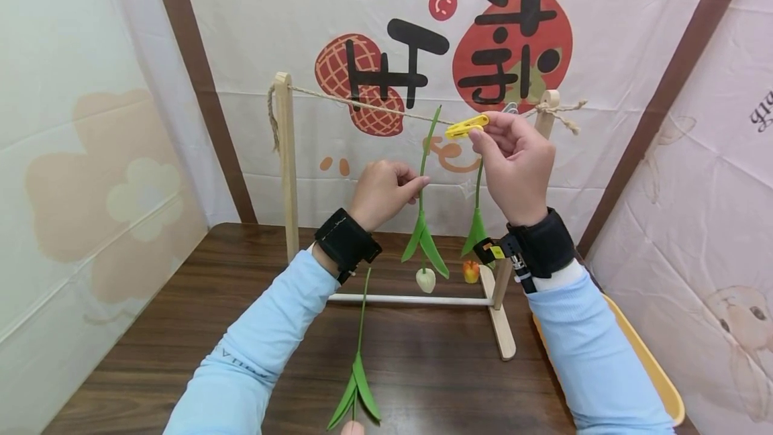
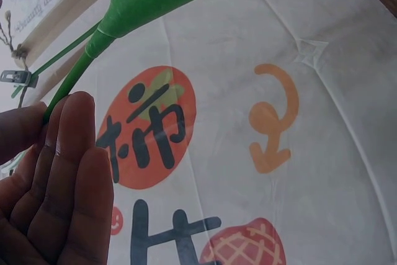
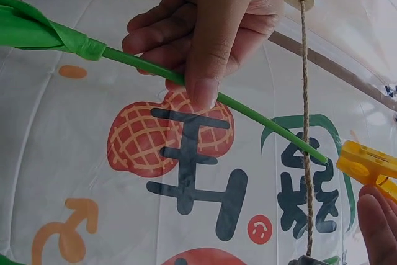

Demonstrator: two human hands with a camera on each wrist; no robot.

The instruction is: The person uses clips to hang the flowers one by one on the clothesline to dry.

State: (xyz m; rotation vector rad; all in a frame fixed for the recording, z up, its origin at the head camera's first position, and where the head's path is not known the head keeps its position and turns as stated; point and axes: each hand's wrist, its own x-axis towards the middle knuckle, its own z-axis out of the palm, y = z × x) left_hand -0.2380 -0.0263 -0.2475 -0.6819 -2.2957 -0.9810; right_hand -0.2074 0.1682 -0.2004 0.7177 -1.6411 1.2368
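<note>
My left hand (image 1: 383, 193) pinches the green stem of a white artificial tulip (image 1: 425, 280), which hangs bloom down. The stem's upper end crosses the twine (image 1: 356, 103) in the head view. A yellow clothespin (image 1: 466, 126) is pinched between the thumb and fingers of my right hand (image 1: 516, 163), just right of that stem. In the right wrist view the clothespin (image 3: 366, 159) lies close to the stem tip, beyond the twine. To the right, an orange-red tulip (image 1: 471, 272) hangs bloom down; a grey clip (image 2: 16, 77) grips its stem on the twine.
The twine runs between two wooden posts, left post (image 1: 288, 173) and right post (image 1: 546, 113), joined low by a white rod (image 1: 404, 300). Another tulip (image 1: 360, 371) lies on the brown table (image 1: 181, 348), its bloom at the bottom edge. A yellow tray (image 1: 652, 361) sits right, partly behind my sleeve.
</note>
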